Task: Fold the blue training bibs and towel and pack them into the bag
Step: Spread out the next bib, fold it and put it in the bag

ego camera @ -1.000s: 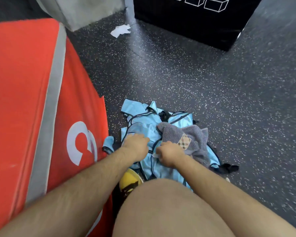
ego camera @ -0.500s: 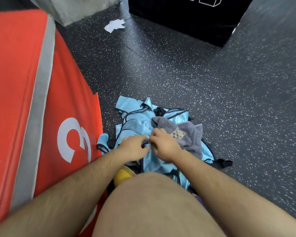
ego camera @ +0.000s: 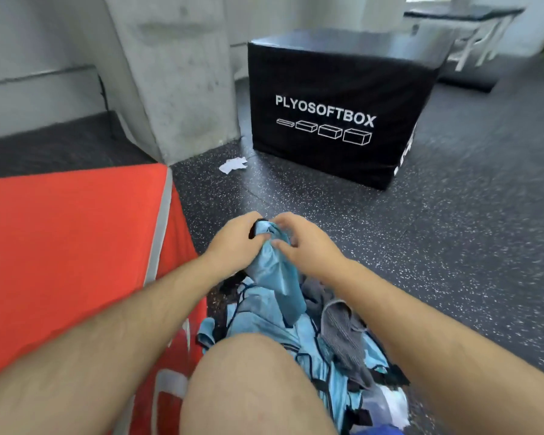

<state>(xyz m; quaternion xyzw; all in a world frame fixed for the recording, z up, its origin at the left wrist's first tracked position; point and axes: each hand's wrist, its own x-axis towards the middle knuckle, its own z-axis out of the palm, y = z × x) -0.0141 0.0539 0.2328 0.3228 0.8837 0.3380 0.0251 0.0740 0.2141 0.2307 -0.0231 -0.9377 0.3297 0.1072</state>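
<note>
A person's two hands are raised over a heap of cloth on a dark speckled floor (ego camera: pixel 453 230). Both hold the bunched top of one blue bib (ego camera: pixel 275 274). The left hand (ego camera: pixel 236 244) curls its fingers round the fabric, and the right hand (ego camera: pixel 308 243) pinches it just beside. The bib hangs down to a pile of blue bibs (ego camera: pixel 258 323). A grey towel (ego camera: pixel 343 332) lies crumpled on the pile's right side. A red padded box (ego camera: pixel 76 246) stands at the left, and a black box (ego camera: pixel 333 89) marked PLYOSOFTBOX stands farther back.
</note>
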